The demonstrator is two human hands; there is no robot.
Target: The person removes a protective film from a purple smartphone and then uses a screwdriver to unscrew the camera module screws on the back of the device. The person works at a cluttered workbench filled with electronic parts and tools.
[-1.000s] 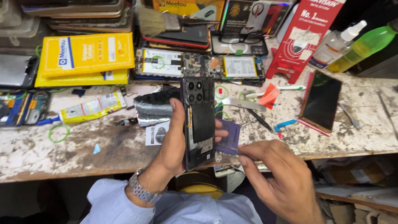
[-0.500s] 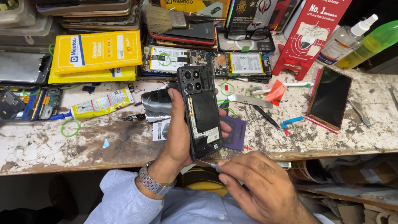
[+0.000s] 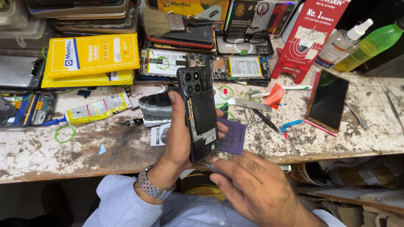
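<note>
Gripping the opened phone (image 3: 200, 113) upright in my left hand (image 3: 176, 134), thumb up one long edge and fingers wrapped round the other, so the bare back with the camera cluster faces me and the bottom edge sits free over the front of the workbench (image 3: 67, 155). On my left side of the bench the yellow boxes (image 3: 90, 59) and the adhesive tube (image 3: 94, 109) are parked out of the way but within reach. Right behind the phone is a crumpled silvery sheet (image 3: 155, 110), and a purple card (image 3: 232, 136) lies just beside my fingers.

My right hand (image 3: 252, 189) is down at the phone's bottom corner, fingers pinched tight on a thin metal tool (image 3: 206, 165) whose tip touches that corner. Holding it low like that gives me a steady angle on the edge. Further right, tweezers (image 3: 265, 120) and a loose dark screen panel (image 3: 328, 100) lie flat, well apart from my hands, and the spray bottle (image 3: 343, 44) stands at the back.
</note>
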